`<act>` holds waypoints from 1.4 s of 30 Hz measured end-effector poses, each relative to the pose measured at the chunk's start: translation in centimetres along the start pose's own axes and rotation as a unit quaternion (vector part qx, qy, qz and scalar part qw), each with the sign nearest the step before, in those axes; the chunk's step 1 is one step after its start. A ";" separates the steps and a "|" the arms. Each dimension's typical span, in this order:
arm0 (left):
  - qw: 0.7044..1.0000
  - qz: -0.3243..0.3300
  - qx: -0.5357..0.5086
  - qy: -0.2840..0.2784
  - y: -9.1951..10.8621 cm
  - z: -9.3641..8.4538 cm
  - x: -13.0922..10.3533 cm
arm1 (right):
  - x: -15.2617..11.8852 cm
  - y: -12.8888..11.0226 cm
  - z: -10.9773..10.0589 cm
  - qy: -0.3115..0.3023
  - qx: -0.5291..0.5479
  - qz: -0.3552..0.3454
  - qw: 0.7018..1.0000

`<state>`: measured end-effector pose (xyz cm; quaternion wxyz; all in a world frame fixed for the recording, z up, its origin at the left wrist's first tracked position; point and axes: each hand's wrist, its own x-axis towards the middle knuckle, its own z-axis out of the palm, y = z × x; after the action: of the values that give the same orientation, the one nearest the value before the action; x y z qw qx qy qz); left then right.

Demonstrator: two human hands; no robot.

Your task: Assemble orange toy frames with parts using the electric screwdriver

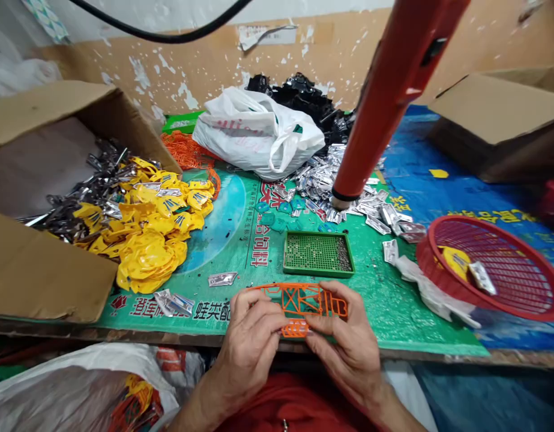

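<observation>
Orange frame [299, 299] runs left-right, seemingly level.

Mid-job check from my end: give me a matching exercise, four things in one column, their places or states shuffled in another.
Things:
1. orange latticed plastic frame
2. green rectangular perforated plastic tray
3. red round plastic mesh basket
4. white plastic bag with red print

Places or states:
A. at the right, with a yellow piece inside
B. in front of the black heap
C. held between left hand and right hand
D. just beyond the hands, holding small greyish bits

Pairs: 1-C, 2-D, 3-A, 4-B
</observation>
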<state>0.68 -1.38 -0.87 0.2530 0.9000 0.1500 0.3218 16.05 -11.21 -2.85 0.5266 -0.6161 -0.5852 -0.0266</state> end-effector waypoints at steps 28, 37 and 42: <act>0.989 0.058 0.120 -0.063 0.6 0.3 0.3 | -0.9 0.2 0.2 -0.018 0.018 0.023 0.999; 0.988 0.070 0.132 -0.047 0.4 0.3 0.4 | -0.8 0.3 0.1 -0.016 0.016 0.006 1.000; 0.984 0.087 0.149 -0.052 0.2 0.5 0.3 | -1.1 0.4 -0.1 -0.009 0.018 -0.003 1.000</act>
<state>1.21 -1.61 -0.92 0.0943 0.9528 0.1044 0.2691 16.02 -11.94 -3.79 0.5323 -0.6049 -0.5922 -0.0128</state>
